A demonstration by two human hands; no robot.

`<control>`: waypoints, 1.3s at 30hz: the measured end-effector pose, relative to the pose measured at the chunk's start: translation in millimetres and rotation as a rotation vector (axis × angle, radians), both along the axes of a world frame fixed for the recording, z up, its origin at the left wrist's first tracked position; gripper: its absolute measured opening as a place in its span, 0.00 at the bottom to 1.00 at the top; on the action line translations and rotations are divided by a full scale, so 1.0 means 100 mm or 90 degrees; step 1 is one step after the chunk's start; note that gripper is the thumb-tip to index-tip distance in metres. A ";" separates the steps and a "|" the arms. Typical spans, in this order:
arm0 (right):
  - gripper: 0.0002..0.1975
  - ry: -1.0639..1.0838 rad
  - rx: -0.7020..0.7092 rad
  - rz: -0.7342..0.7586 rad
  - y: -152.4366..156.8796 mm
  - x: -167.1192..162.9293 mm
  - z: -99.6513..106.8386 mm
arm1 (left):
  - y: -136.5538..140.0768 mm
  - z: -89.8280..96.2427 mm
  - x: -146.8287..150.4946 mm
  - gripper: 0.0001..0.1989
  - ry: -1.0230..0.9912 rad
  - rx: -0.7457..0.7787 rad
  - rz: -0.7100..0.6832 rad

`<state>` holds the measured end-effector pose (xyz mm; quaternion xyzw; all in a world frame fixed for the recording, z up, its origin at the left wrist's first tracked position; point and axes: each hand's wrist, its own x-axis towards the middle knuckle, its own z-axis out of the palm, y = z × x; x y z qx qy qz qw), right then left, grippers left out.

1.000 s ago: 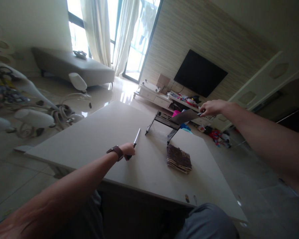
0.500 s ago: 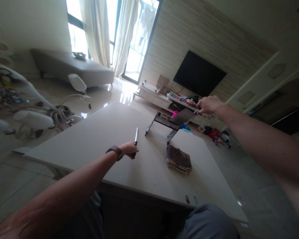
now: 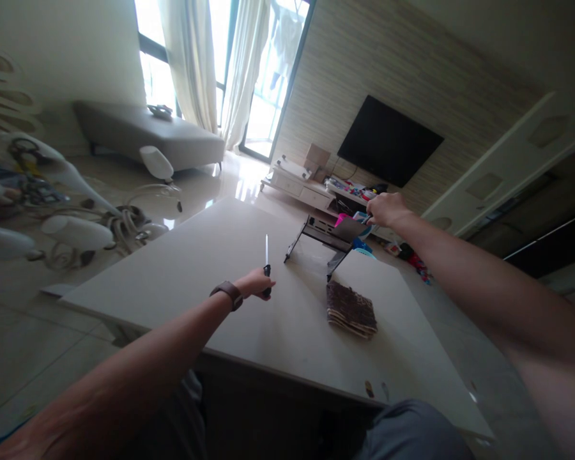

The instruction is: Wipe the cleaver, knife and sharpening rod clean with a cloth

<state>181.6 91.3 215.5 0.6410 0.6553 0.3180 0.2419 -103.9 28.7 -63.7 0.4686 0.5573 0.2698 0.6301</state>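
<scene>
My left hand (image 3: 257,283) is closed around the black handle of a narrow-bladed knife (image 3: 267,251), its shiny blade pointing away from me over the white table. Farther off, my right hand (image 3: 386,209) grips a cleaver (image 3: 349,228) by its handle. The cleaver's broad grey blade is at the right end of a dark knife rack (image 3: 321,230) standing on splayed legs; whether it sits in a slot I cannot tell. A folded brown cloth (image 3: 351,309) lies on the table nearer to me, in front of the rack.
The white table (image 3: 196,255) spans the middle. Two small objects (image 3: 369,389) lie at its near edge. Behind stand a low TV cabinet (image 3: 292,186) with clutter and a wall television (image 3: 390,139). A white lamp with several shades (image 3: 76,232) is at left, before a grey bench (image 3: 148,134).
My right hand has moved left and slightly down, bringing the cleaver lower against the rack. The left hand keeps its hold on the knife, whose blade now points more straight ahead.
</scene>
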 end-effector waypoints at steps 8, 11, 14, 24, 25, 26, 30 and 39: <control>0.19 -0.008 -0.024 0.015 0.16 0.02 -0.36 | 0.04 0.03 0.04 0.07 -0.025 -0.001 0.029; 0.19 -0.006 -0.034 0.023 0.22 0.05 -0.47 | 0.04 0.05 0.05 0.07 -0.039 -0.005 0.027; 0.18 -0.001 -0.045 0.031 0.28 0.09 -0.55 | 0.04 0.07 0.07 0.08 -0.052 -0.005 0.027; 0.18 0.025 -0.066 0.033 0.35 0.14 -0.73 | 0.08 0.05 0.14 0.09 -0.063 0.001 0.053; 0.18 0.027 -0.069 0.032 0.35 0.13 -0.74 | 0.09 0.04 0.14 0.09 -0.066 0.001 0.054; 0.17 0.028 -0.072 0.032 0.34 0.12 -0.75 | 0.09 0.04 0.15 0.09 -0.070 0.002 0.056; 0.18 0.029 -0.079 0.027 0.35 0.10 -0.79 | 0.10 0.05 0.18 0.08 -0.088 0.009 0.062; 0.20 0.021 -0.086 0.028 0.36 0.10 -0.83 | 0.13 0.11 0.22 0.09 -0.132 0.061 0.082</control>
